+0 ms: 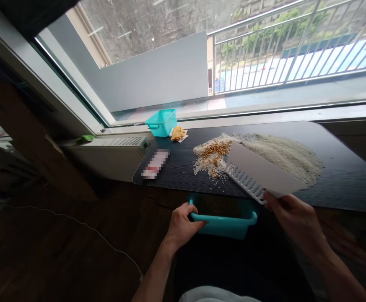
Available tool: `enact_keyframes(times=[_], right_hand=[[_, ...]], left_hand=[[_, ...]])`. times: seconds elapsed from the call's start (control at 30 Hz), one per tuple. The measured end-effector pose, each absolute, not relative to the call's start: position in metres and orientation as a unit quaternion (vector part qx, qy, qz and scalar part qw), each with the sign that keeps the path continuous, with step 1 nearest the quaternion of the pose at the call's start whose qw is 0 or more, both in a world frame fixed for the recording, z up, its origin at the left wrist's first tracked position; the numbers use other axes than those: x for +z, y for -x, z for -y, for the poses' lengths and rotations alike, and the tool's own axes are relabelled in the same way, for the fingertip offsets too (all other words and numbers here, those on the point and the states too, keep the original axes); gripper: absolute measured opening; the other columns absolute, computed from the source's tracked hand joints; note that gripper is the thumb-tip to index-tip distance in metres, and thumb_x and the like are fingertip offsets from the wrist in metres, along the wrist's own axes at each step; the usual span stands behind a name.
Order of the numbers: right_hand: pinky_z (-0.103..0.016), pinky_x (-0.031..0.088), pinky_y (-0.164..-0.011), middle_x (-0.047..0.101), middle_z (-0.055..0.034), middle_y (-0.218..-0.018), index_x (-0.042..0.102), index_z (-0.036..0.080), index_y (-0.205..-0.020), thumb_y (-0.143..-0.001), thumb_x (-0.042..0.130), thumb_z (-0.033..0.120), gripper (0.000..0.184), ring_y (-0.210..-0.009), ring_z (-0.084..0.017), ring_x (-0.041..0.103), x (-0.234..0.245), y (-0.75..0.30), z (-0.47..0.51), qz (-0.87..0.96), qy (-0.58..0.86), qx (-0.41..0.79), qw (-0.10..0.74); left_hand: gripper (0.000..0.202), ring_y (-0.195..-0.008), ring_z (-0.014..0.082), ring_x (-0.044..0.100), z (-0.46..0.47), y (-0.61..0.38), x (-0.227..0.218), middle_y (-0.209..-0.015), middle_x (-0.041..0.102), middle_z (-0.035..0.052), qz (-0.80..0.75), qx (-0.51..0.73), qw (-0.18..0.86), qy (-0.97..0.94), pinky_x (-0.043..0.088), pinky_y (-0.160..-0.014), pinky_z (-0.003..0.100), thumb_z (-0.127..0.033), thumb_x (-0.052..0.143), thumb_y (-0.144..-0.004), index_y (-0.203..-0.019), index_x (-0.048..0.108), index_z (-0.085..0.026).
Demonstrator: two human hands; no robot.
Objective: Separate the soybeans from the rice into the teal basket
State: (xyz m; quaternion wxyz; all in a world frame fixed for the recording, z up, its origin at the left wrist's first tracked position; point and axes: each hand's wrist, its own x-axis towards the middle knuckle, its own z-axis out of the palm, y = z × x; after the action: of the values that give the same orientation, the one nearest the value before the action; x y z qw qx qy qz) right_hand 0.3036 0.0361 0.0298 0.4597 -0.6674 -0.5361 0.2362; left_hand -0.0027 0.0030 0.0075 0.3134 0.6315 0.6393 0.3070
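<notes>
My left hand (183,226) is closed on the rim of a teal plastic bin (225,224) held just below the front edge of the black table (343,180); brown grains fill the bin. My right hand (296,216) grips a white toothed scraper (261,174), its comb edge resting on the table beside a small heap of yellow beans (216,152) mixed with rice. A broad spread of white rice (283,153) lies behind the scraper.
A second teal bin (162,121) and a yellow snack packet (178,133) sit at the table's far left corner by the window. A small blurred card (155,163) lies on the left. A radiator (113,147) stands left of the table; a cable runs over the dark floor.
</notes>
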Motion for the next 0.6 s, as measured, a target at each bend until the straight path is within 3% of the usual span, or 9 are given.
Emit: enact_keyframes(times=[0.2, 0.3, 0.47, 0.6], right_hand=[[-0.033, 0.05, -0.052, 0.072, -0.0001, -0.055, 0.07, 0.026, -0.063, -0.068, 0.072, 0.058, 0.033, -0.052, -0.022, 0.067, 0.032, -0.302, -0.047, 0.558, 0.667, 0.188, 0.457], [-0.033, 0.048, -0.052, 0.072, -0.0005, -0.056, 0.073, 0.025, -0.067, -0.068, 0.07, 0.06, 0.035, -0.054, -0.022, 0.067, 0.037, -0.301, -0.052, 0.572, 0.656, 0.188, 0.455], [-0.032, 0.048, -0.05, 0.074, -0.0022, -0.059, 0.075, 0.026, -0.069, -0.072, 0.068, 0.07, 0.045, -0.056, -0.023, 0.068, 0.034, -0.302, -0.061, 0.581, 0.638, 0.195, 0.466], [-0.034, 0.051, -0.05, 0.071, -0.0032, -0.054, 0.076, 0.026, -0.073, -0.074, 0.063, 0.082, 0.057, -0.052, -0.023, 0.067, 0.022, -0.302, -0.07, 0.566, 0.634, 0.213, 0.481]], left_hand=[[0.02, -0.07, 0.0132, 0.053, -0.011, 0.004, -0.007, -0.069, 0.05, -0.0059, -0.658, 0.281, 0.303, -0.629, 0.037, -0.068, 0.025, -0.014, 0.08, -0.063, -0.065, 0.061, -0.019], [0.02, -0.067, 0.0131, 0.049, -0.019, 0.004, -0.011, -0.064, 0.046, -0.007, -0.666, 0.288, 0.297, -0.621, 0.034, -0.065, 0.025, -0.018, 0.079, -0.066, -0.065, 0.059, -0.019], [0.027, -0.061, 0.0126, 0.048, -0.031, 0.005, -0.018, -0.058, 0.049, -0.0072, -0.668, 0.296, 0.317, -0.605, 0.03, -0.059, 0.026, -0.029, 0.085, -0.064, -0.065, 0.06, -0.019], [0.025, -0.061, 0.0112, 0.048, -0.035, 0.005, -0.029, -0.059, 0.048, -0.0068, -0.671, 0.305, 0.344, -0.582, 0.031, -0.058, 0.025, -0.027, 0.082, -0.066, -0.064, 0.059, -0.018]])
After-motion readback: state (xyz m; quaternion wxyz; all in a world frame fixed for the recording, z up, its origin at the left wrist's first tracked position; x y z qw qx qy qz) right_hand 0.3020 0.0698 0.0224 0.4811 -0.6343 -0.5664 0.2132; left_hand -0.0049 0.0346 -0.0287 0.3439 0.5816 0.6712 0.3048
